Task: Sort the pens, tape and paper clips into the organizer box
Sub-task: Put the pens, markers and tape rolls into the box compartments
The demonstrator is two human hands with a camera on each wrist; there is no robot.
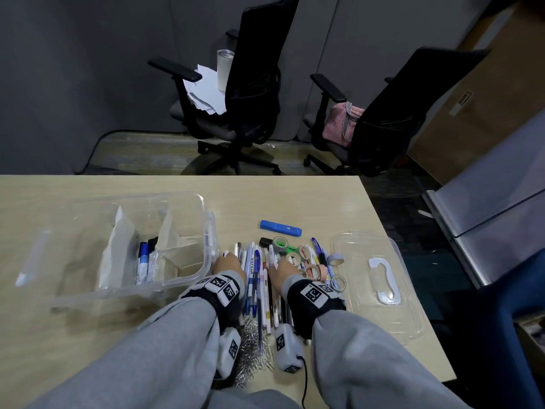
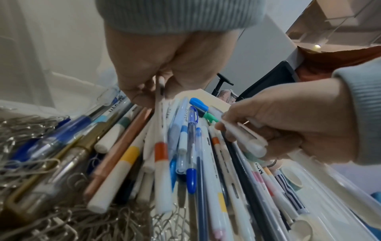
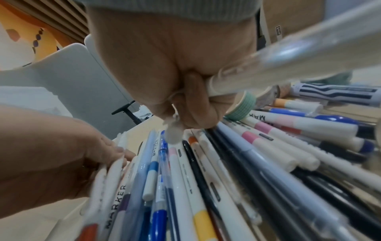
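A heap of pens (image 1: pixel 259 278) lies on the table, right of the clear organizer box (image 1: pixel 188 278). My left hand (image 2: pixel 152 96) pinches a white pen with an orange band (image 2: pixel 161 156) together with other white pens at the heap's left side. My right hand (image 3: pixel 191 114) grips a white pen (image 3: pixel 224 84) and a clear pen (image 3: pixel 299 53) lifted over the heap. Several tape rolls (image 1: pixel 309 261) sit right of the pens. Paper clips (image 1: pixel 253 352) are piled near the front edge between my wrists. A few pens (image 1: pixel 146 261) stand in the box's middle compartment.
The box's clear lid (image 1: pixel 380 278) lies at the table's right end. A blue highlighter (image 1: pixel 280 228) rests behind the heap. Two office chairs (image 1: pixel 244 93) stand beyond the table's far edge.
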